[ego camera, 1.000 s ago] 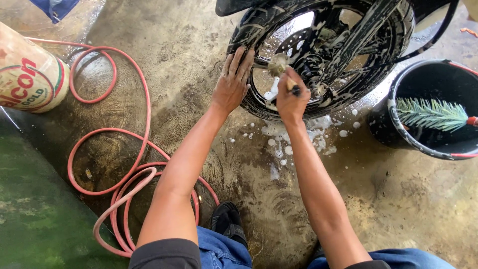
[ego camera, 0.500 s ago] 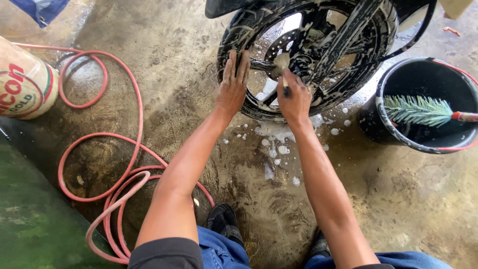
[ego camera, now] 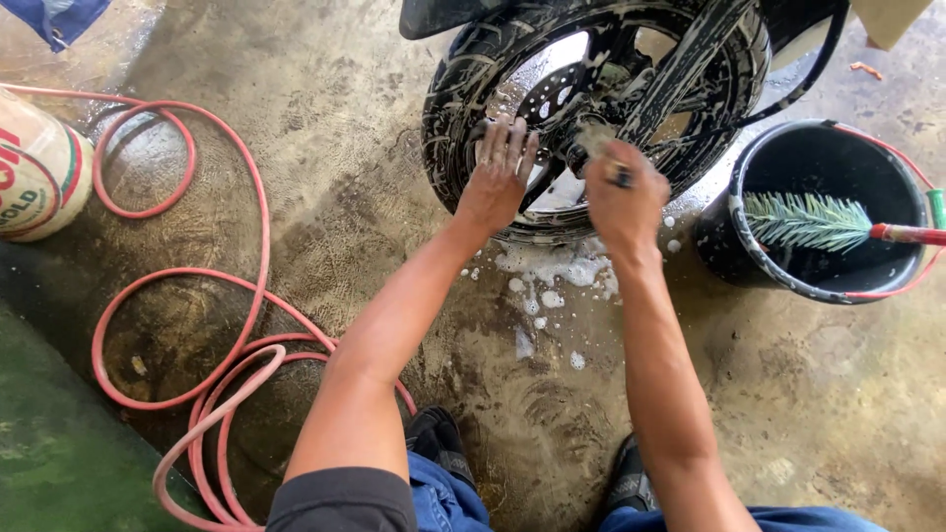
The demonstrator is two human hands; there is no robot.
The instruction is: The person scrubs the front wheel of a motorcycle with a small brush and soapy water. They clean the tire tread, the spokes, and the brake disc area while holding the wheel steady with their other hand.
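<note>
Head view: right hand (ego camera: 623,195) closed around a small brush, bristles at the hub of the soapy motorcycle wheel (ego camera: 591,108); left hand (ego camera: 498,175) open, flat on the tyre, steadying it. Best kept to short strokes between spokes. Black bucket (ego camera: 754,261) just right, red hose (ego camera: 177,325) coiled left

1. We find the motorcycle wheel (ego camera: 591,108) cut off by the top edge; the machine above it is out of view.
2. The right hand (ego camera: 623,192) covers most of the small soapy tool it grips; we cannot tell its kind.
3. The sack (ego camera: 34,167) runs off the left edge.
4. The brush (ego camera: 818,222) handle leaves the right edge.
5. The hose (ego camera: 177,335) ends are not seen.
6. The blue cloth (ego camera: 59,15) is cropped at the top.
</note>
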